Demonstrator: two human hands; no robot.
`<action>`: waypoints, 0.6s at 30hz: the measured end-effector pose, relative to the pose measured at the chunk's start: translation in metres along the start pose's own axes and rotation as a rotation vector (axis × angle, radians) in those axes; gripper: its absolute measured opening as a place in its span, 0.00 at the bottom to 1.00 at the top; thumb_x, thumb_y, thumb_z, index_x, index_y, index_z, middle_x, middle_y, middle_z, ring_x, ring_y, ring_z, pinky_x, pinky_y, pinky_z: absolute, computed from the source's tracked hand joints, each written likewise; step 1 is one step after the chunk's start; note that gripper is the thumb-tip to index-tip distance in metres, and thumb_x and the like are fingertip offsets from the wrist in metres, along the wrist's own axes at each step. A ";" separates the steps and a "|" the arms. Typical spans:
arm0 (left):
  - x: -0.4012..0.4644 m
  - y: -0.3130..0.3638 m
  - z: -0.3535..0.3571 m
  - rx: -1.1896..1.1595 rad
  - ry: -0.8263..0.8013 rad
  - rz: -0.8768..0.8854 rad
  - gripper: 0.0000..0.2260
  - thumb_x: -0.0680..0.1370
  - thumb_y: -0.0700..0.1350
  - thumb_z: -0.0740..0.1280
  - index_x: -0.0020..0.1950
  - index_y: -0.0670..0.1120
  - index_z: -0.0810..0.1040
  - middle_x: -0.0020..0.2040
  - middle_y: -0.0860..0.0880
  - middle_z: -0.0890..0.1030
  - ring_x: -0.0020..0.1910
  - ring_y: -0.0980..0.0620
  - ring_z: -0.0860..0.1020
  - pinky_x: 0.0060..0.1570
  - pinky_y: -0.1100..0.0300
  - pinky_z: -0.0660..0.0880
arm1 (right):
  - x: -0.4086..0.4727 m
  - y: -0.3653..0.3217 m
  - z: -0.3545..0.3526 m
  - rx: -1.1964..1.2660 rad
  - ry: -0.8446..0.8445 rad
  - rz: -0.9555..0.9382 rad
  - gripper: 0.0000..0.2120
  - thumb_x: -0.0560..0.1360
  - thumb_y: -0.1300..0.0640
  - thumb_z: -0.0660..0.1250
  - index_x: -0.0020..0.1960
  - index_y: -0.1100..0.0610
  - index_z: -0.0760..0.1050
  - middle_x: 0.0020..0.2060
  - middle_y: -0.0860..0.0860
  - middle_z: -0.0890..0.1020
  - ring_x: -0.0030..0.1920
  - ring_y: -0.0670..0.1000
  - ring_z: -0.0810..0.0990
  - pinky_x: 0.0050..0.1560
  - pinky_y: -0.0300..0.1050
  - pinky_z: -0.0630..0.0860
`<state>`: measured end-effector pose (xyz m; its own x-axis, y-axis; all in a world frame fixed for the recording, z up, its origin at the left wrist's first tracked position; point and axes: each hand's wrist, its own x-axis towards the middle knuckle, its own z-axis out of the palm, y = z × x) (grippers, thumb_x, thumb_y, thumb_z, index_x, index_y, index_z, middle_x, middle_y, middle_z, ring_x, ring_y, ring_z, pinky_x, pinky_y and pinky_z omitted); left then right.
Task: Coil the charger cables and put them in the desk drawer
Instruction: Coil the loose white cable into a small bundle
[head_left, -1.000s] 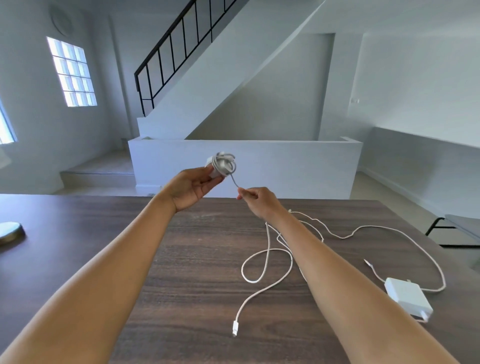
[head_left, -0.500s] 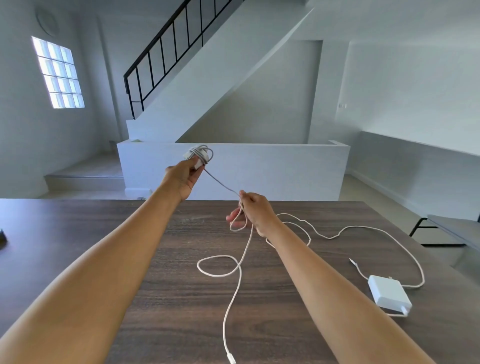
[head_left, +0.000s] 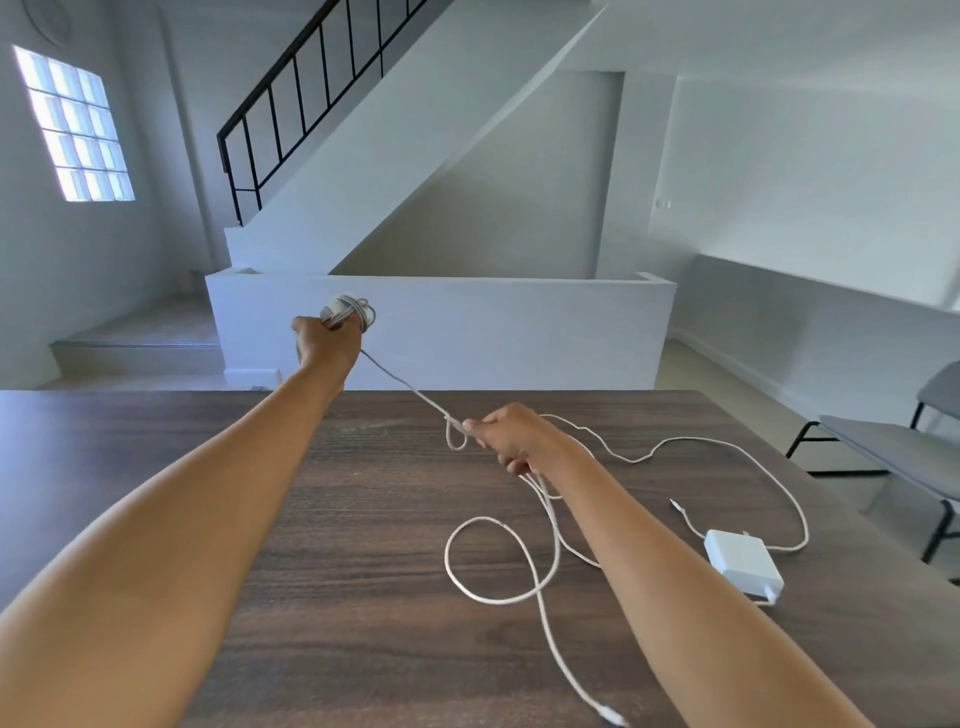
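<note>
Item: white charger cable (head_left: 498, 561). Your left hand (head_left: 328, 345) grips its coiled bundle (head_left: 349, 312) above the table's (head_left: 311, 519) far edge; your right hand (head_left: 511, 436) pinches the taut strand, slack looping toward the near edge. Second charger (head_left: 743, 564) near the right edge.

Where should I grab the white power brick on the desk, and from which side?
Take the white power brick by its two long flat sides, coming from above. It lies flat on the desk, so only the top and edges are open. Keep fingers off the near end, where the prongs stick out, and the far end, where its cable seems to leave.
</note>
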<state>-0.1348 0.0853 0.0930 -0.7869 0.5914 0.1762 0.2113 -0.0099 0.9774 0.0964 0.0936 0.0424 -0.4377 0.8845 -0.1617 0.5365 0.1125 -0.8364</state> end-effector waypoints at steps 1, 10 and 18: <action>-0.003 -0.003 -0.001 0.079 -0.018 0.052 0.16 0.76 0.49 0.66 0.56 0.41 0.65 0.41 0.48 0.71 0.43 0.48 0.70 0.40 0.56 0.68 | -0.005 -0.001 -0.004 -0.001 -0.061 -0.009 0.17 0.79 0.49 0.63 0.34 0.56 0.71 0.25 0.49 0.64 0.22 0.45 0.60 0.20 0.34 0.56; -0.021 -0.050 -0.010 0.449 -0.254 0.286 0.13 0.75 0.43 0.68 0.51 0.41 0.64 0.39 0.48 0.71 0.36 0.50 0.69 0.32 0.56 0.65 | -0.025 -0.024 -0.043 0.401 -0.222 -0.181 0.20 0.81 0.52 0.60 0.31 0.55 0.62 0.19 0.44 0.59 0.17 0.41 0.54 0.20 0.28 0.51; -0.025 -0.083 -0.015 0.618 -0.598 0.332 0.14 0.72 0.44 0.72 0.52 0.43 0.71 0.48 0.45 0.80 0.47 0.44 0.78 0.45 0.54 0.73 | -0.011 -0.067 -0.060 0.492 0.147 -0.376 0.19 0.79 0.54 0.63 0.31 0.53 0.62 0.24 0.48 0.57 0.19 0.44 0.55 0.23 0.31 0.52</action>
<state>-0.1414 0.0590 0.0096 -0.2359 0.9553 0.1780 0.7804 0.0771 0.6205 0.1082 0.1030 0.1316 -0.4089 0.8821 0.2340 -0.0442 0.2370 -0.9705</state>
